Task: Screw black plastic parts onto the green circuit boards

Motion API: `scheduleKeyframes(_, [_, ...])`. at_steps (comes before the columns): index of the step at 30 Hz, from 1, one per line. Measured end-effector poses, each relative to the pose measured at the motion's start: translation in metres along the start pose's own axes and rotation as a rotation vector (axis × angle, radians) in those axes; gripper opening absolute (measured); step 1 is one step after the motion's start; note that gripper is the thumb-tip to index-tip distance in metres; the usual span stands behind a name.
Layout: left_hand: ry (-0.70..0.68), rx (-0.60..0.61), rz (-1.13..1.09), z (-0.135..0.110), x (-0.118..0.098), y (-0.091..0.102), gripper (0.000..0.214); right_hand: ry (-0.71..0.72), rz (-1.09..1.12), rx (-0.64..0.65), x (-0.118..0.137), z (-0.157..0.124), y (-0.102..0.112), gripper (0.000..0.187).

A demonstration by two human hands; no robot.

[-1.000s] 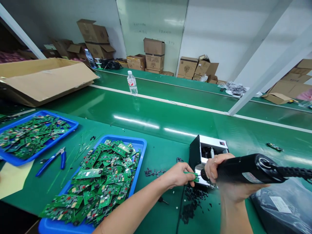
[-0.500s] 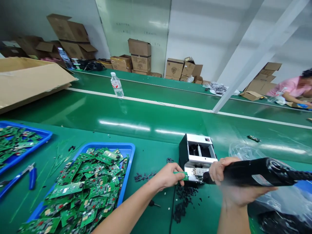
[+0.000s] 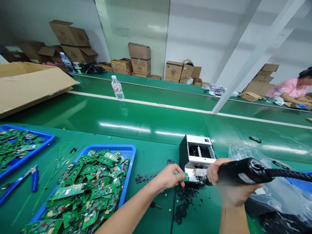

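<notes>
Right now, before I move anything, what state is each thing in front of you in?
Left hand: pinching a small green circuit board
Right hand: gripping a black corded power tool
Blue tray: heaped with green circuit boards
Blue-handled pliers: lying on the bench
Water bottle: upright, capped
Clear plastic bag: crumpled

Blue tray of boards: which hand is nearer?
Left. The left hand sits just right of the blue tray, holding a small green board; the right hand is farther, at the right of the small machine.
</notes>
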State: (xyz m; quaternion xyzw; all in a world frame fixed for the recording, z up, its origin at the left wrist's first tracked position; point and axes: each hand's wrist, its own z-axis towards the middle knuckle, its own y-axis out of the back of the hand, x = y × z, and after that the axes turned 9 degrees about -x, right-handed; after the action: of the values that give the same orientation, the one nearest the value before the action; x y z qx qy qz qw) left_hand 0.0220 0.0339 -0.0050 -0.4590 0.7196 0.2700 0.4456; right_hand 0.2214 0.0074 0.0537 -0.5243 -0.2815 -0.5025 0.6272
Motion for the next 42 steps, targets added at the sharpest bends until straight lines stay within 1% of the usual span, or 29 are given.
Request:
scheduleKeyframes(4, [0.005,-0.024,-0.003,0.001,0.001,-0.001,0.026,-0.002,0.044,0.019,0.001,-0.004,-0.001,0.088])
scheduleKeyframes(6, [0.009,-0.031,0.002,0.000,0.001,-0.002,0.022,0.008,0.078,0.024,0.005,-0.005,-0.007,0.089])
scheduleKeyframes(10, [0.011,-0.025,0.009,-0.001,-0.002,-0.002,0.019,0.003,0.123,0.099,0.009,-0.004,-0.024,0.091])
scheduleKeyframes(12, [0.014,-0.025,0.010,-0.001,-0.003,-0.002,0.018,0.023,0.143,0.123,0.009,-0.003,-0.030,0.091])
scheduleKeyframes(16, [0.016,-0.039,0.009,0.001,0.001,-0.003,0.020,0.049,0.146,0.140,0.006,-0.001,-0.037,0.091])
scheduleKeyframes(21, [0.000,-0.045,0.006,0.004,0.005,-0.004,0.019,0.038,0.123,0.143,0.005,0.000,-0.038,0.088])
scheduleKeyframes(27, [0.006,-0.042,0.022,0.003,0.003,-0.003,0.021,0.006,0.095,0.140,0.005,0.001,-0.043,0.083])
scheduleKeyframes(33, [-0.012,-0.052,0.030,0.003,0.004,-0.004,0.019,0.012,0.073,0.247,0.001,0.000,-0.042,0.079])
scheduleKeyframes(37, [-0.005,-0.062,0.018,0.003,0.004,-0.004,0.020,0.009,0.091,0.284,-0.006,0.000,-0.034,0.075])
scheduleKeyframes(40, [0.002,-0.061,0.012,0.003,0.002,-0.004,0.021,0.001,0.109,0.315,-0.009,0.000,-0.029,0.078])
scheduleKeyframes(42, [0.004,-0.061,0.018,0.002,0.001,-0.004,0.021,0.000,0.093,0.300,-0.009,0.001,-0.030,0.080])
